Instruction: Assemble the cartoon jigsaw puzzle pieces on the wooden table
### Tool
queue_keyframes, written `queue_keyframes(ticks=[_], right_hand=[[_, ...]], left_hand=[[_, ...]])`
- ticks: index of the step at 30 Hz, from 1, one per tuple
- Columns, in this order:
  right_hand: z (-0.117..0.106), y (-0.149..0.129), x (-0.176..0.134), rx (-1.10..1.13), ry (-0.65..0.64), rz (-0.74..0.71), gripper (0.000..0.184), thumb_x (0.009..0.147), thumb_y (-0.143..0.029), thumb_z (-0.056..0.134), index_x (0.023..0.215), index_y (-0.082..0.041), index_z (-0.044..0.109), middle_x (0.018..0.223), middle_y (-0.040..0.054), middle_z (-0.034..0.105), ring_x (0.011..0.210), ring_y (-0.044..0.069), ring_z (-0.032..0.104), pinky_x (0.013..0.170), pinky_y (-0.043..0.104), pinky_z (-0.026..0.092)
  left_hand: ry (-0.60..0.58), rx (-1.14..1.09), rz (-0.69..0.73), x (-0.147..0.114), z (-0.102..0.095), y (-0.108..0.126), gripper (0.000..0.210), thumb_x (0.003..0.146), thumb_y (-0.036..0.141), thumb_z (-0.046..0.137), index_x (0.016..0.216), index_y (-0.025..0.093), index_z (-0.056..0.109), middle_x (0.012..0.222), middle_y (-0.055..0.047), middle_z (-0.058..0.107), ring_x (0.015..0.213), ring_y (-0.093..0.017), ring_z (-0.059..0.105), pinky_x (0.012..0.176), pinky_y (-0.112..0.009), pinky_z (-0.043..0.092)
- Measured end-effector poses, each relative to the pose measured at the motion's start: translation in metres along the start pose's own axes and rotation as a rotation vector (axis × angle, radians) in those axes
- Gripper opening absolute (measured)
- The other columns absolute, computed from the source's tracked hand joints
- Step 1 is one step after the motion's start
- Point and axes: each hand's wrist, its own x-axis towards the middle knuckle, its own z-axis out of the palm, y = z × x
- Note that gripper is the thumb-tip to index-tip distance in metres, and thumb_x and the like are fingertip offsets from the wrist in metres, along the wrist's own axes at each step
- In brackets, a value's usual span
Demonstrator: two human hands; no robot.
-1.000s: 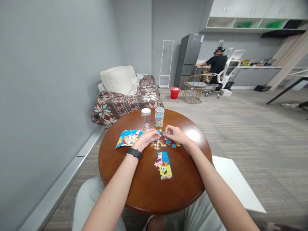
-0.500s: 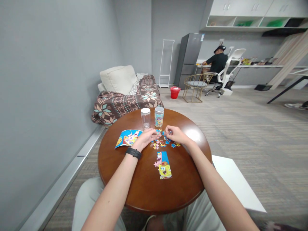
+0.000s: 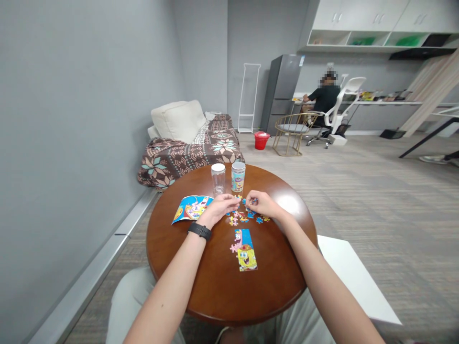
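A pile of loose jigsaw puzzle pieces (image 3: 250, 214), blue, yellow and pink, lies near the middle of the round table. At its left side is my left hand (image 3: 223, 206), wearing a black watch, with fingers pressed together and thumb close to them; anything between them is too small to make out. My right hand (image 3: 263, 203) has its fingers curled in a pinch over the pile's right side, and the fingertips hide what they hold. Closer to me lies a joined section of puzzle (image 3: 247, 257) with a yellow cartoon face and a pink figure.
A curled picture sheet (image 3: 190, 208) lies left of my left hand. Behind the pile stand a clear jar (image 3: 218, 180) with a white lid and a printed tin (image 3: 238, 177). Beyond the wooden table (image 3: 172, 258) are a covered sofa (image 3: 190, 152), a red bin (image 3: 261, 141) and a seated person (image 3: 324, 98).
The whole view has tilted slightly, so everything sits a little lower. My hands stay at the pile with only small finger movements. The joined section has not moved on the table.
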Motion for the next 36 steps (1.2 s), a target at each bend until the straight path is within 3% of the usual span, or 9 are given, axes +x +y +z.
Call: queue_keyframes(ticks=[13, 25, 36], right_hand=[[-0.0015, -0.0094, -0.0018, 0.007, -0.017, -0.038, 0.008, 0.073, -0.020, 0.061, 0.079, -0.017, 0.065, 0.083, 0.0036, 0.065, 0.076, 0.013, 0.062, 0.073, 0.026, 0.049], [0.0001, -0.0047, -0.0017, -0.012, -0.006, 0.018, 0.018, 0.072, -0.013, 0.055, 0.088, -0.018, 0.062, 0.082, 0.0012, 0.067, 0.073, 0.012, 0.060, 0.070, 0.024, 0.047], [0.0013, -0.0010, -0.0006, -0.014, 0.013, 0.008, 0.013, 0.071, -0.018, 0.063, 0.083, -0.016, 0.062, 0.081, 0.0018, 0.063, 0.066, 0.010, 0.055, 0.063, 0.023, 0.045]], left_hand=[[0.009, -0.022, -0.021, -0.0007, 0.0018, 0.0032, 0.011, 0.084, 0.016, 0.061, 0.076, 0.009, 0.061, 0.072, -0.008, 0.069, 0.061, -0.010, 0.064, 0.065, -0.021, 0.052], [-0.037, -0.013, -0.006, 0.0001, -0.0004, 0.0003, 0.008, 0.080, 0.016, 0.065, 0.078, 0.009, 0.061, 0.079, -0.011, 0.070, 0.065, -0.011, 0.066, 0.066, -0.021, 0.052], [0.038, -0.039, -0.008, 0.0004, -0.0018, -0.0007, 0.013, 0.072, 0.003, 0.068, 0.078, 0.010, 0.059, 0.071, -0.006, 0.068, 0.069, -0.013, 0.068, 0.074, -0.026, 0.054]])
